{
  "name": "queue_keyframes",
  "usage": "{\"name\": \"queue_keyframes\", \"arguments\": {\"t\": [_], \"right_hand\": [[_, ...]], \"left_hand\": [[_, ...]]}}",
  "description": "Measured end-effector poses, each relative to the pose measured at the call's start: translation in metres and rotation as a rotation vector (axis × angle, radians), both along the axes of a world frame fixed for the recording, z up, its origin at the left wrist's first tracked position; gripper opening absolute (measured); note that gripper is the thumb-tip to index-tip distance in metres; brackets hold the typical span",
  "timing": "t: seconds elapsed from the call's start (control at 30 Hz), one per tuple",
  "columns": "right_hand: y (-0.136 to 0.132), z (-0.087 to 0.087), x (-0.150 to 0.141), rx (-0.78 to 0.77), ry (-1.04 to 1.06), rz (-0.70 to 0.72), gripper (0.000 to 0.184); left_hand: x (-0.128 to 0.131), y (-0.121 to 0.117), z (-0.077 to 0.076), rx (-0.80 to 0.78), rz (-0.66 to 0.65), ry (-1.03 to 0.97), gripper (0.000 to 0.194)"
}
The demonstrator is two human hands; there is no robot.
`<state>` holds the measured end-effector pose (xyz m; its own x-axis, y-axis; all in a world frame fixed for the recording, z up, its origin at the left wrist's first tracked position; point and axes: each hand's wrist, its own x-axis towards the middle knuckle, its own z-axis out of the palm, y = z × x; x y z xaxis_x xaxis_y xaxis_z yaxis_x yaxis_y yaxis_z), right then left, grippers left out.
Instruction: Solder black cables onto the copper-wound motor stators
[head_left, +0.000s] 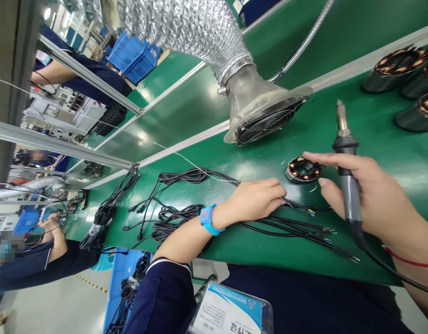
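Observation:
My left hand (257,199), with a blue band on its wrist, is closed on black cables (294,204) whose stripped coloured ends reach past the fingertips. More cables with bare wire tips lie just below it on the green bench. My right hand (381,199) holds a soldering iron (349,185) in its grip, the metal tip pointing up and away from me. Its index fingertip is at the rim of a small ring-shaped motor stator (302,170) with copper windings, and the thumb is apart, below the ring. The iron's cord runs down over the right wrist.
A fume extractor hood (269,111) on a silver duct (186,28) hangs over the bench. Several black cylindrical stators (384,81) stand at the upper right. Coiled cables (181,176) and a cable bundle (102,213) lie leftward. A co-worker's arm (59,236) is at far left.

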<state>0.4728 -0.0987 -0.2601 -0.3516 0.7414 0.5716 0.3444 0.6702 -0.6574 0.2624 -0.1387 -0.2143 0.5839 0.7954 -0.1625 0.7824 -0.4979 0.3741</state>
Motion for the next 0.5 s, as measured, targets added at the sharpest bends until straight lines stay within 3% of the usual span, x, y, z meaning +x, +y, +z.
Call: {"name": "queue_keyframes", "arguments": {"t": [0.13,0.2,0.4,0.5], "right_hand": [[-0.014,0.017,-0.011,-0.128,0.221,0.084,0.034],[-0.019,0.024,-0.018,-0.169,0.291,0.104,0.032],[-0.022,0.028,-0.028,-0.281,0.365,0.069,0.036],[-0.021,0.028,-0.031,-0.353,0.391,0.094,0.036]], "left_hand": [[-0.005,0.003,0.016,-0.075,0.275,-0.470,0.018],[-0.007,0.003,0.021,-0.119,0.357,-0.605,0.018],[-0.008,0.002,0.019,-0.226,0.407,-0.664,0.020],[-0.008,0.004,0.016,-0.352,0.436,-0.827,0.028]]}}
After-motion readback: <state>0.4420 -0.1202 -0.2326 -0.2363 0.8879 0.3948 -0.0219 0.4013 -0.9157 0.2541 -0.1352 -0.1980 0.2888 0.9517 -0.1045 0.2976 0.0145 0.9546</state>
